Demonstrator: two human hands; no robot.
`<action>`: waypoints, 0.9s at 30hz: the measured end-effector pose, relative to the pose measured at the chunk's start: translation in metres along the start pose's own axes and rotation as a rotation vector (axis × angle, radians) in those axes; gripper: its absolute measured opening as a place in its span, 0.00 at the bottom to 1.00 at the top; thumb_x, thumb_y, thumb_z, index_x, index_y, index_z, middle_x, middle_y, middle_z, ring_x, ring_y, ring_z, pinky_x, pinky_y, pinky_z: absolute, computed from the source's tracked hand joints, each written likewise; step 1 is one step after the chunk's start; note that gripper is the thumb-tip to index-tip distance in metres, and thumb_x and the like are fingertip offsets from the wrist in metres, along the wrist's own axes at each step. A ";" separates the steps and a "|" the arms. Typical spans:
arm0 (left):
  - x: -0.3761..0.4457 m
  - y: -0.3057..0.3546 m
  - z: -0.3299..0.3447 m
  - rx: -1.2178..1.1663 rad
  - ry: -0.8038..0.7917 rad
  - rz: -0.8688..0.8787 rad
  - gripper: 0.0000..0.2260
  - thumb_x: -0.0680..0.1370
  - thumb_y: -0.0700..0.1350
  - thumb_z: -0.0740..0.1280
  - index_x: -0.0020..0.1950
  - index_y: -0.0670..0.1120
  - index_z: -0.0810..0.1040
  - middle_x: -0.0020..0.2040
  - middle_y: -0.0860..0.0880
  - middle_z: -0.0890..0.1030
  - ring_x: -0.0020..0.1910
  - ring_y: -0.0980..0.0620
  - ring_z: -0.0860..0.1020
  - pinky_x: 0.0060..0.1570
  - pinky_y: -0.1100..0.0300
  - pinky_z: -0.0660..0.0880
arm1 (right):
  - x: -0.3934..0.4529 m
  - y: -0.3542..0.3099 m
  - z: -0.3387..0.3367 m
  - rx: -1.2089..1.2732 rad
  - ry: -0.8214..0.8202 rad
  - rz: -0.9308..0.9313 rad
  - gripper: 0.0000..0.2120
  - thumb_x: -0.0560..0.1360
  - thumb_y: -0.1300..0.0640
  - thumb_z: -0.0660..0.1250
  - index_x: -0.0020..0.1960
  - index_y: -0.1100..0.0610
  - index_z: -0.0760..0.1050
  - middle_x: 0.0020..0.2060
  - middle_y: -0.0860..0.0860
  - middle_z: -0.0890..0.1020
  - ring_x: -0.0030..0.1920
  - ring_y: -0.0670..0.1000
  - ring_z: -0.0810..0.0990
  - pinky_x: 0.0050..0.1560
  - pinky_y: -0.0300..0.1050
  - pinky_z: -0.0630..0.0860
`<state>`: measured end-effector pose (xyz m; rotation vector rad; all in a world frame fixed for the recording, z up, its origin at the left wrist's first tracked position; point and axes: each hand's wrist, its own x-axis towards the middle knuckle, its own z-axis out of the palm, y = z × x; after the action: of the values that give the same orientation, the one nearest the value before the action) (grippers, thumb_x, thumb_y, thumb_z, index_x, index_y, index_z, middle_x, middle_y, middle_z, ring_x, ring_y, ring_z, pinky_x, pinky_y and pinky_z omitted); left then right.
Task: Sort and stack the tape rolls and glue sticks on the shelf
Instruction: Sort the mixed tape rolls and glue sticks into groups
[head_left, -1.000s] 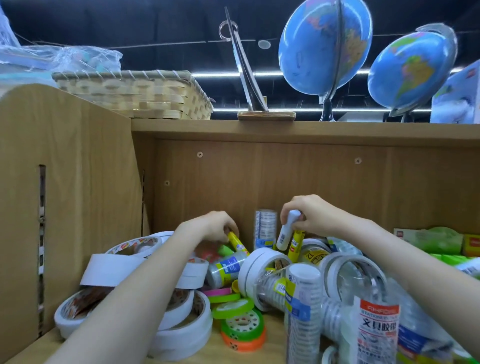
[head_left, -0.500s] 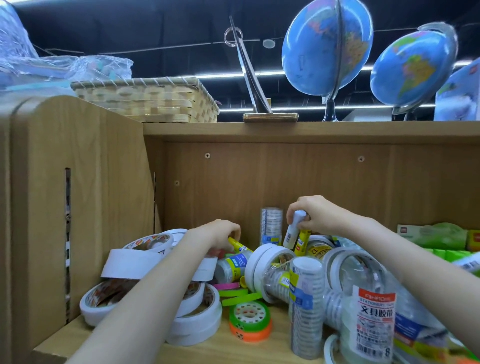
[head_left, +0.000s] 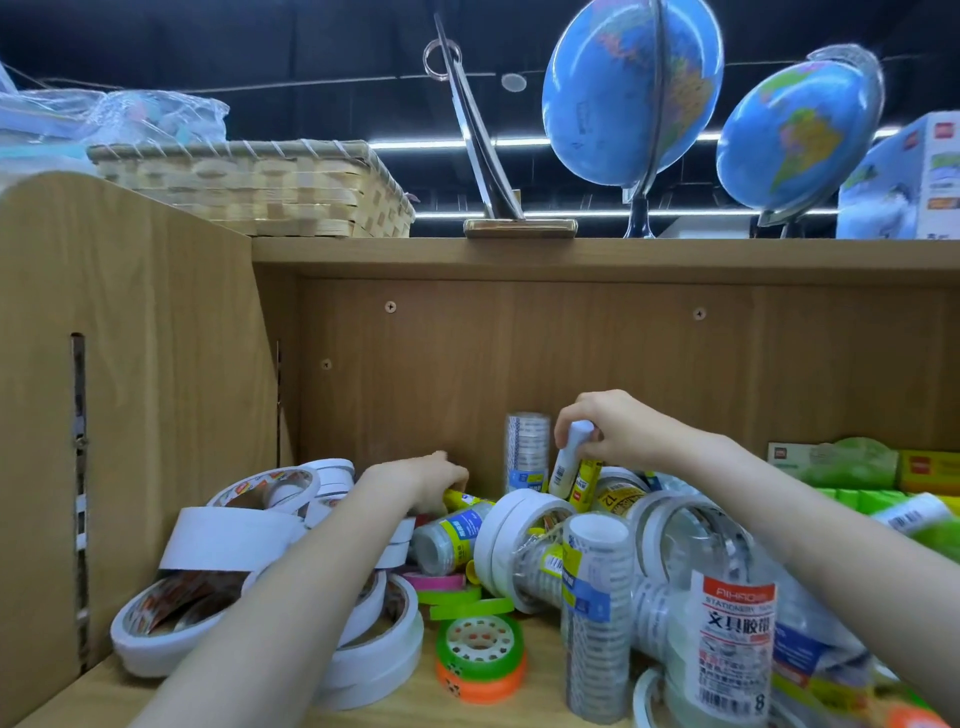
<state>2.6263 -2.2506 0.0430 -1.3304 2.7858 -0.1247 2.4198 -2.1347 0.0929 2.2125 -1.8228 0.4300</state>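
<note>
Head view, looking into a wooden shelf (head_left: 519, 364) bay cluttered with tape and glue; right hand (head_left: 618, 431) at the back, fingers curled round a white glue stick (head_left: 569, 460), held near-upright and tilted slightly, with a yellow-labelled glue stick (head_left: 587, 483) right beside it, cannot tell if that one is gripped too; left hand (head_left: 426, 480) lower and left, fingers curled down onto a yellow glue stick (head_left: 465, 500) lying in the pile, grip looks like a pinch; white tape rolls (head_left: 228, 540) heaped at left, some flat, some leaning on each other; thin pink and green rolls (head_left: 457, 597) in the middle, a green roll stacked on an orange roll (head_left: 480, 657) in front; wrapped tube of clear tape rolls (head_left: 597, 618) standing upright near the front, another tube (head_left: 527, 452) upright against the back wall just left of the right hand; a labelled pack of stationery tape (head_left: 732, 654) at front right; wicker basket (head_left: 249, 187) and two globes (head_left: 631, 88) on top of the shelf.
</note>
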 end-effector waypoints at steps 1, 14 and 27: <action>-0.001 0.001 0.000 0.016 -0.006 0.014 0.12 0.79 0.45 0.61 0.61 0.45 0.70 0.59 0.42 0.70 0.55 0.42 0.73 0.53 0.50 0.71 | 0.000 0.000 0.000 -0.003 0.000 -0.003 0.12 0.73 0.65 0.63 0.48 0.50 0.77 0.42 0.48 0.71 0.43 0.50 0.73 0.48 0.48 0.74; -0.004 -0.008 -0.004 -0.232 0.149 0.134 0.05 0.76 0.43 0.64 0.50 0.49 0.77 0.45 0.47 0.78 0.42 0.50 0.74 0.35 0.59 0.73 | -0.001 0.006 0.002 0.018 0.012 0.005 0.11 0.72 0.65 0.63 0.47 0.50 0.78 0.40 0.44 0.70 0.41 0.43 0.69 0.46 0.44 0.72; -0.061 0.055 -0.096 -0.509 0.784 0.190 0.07 0.73 0.40 0.68 0.47 0.51 0.79 0.28 0.53 0.77 0.22 0.68 0.73 0.29 0.77 0.67 | -0.059 0.052 -0.081 0.160 0.511 0.239 0.10 0.69 0.68 0.67 0.47 0.57 0.80 0.39 0.53 0.78 0.37 0.51 0.76 0.30 0.34 0.76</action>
<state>2.6141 -2.1643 0.1340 -1.2849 3.7921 0.1098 2.3522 -2.0608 0.1461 1.7494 -1.8060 1.1075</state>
